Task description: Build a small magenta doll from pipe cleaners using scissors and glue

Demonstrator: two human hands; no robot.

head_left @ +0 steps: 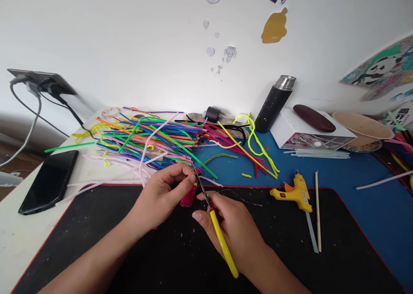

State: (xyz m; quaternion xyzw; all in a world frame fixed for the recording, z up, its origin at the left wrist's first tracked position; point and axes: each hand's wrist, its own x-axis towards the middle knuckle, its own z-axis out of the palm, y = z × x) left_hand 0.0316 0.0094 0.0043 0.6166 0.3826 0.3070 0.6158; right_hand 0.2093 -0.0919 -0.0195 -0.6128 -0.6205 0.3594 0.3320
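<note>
My right hand (230, 223) is wrapped round a pair of scissors (222, 242) with a long yellow handle. Their dark, narrow blades point up and away, close to the fingertips of my left hand (164, 193). Thumb and forefinger of that left hand are pinched together on a small piece, yellow where it shows; most of it is hidden. Just behind the fingertips lies a magenta fuzzy piece (188, 198), partly covered by my left hand. A large heap of coloured pipe cleaners (161, 134) spreads beyond both hands.
A yellow glue gun (298, 193) and a thin stick (318, 212) lie right on the black mat (145, 259). Behind stand a black flask (274, 106), a white box (287, 124) and a beige bowl (364, 124). A phone (48, 182) lies left.
</note>
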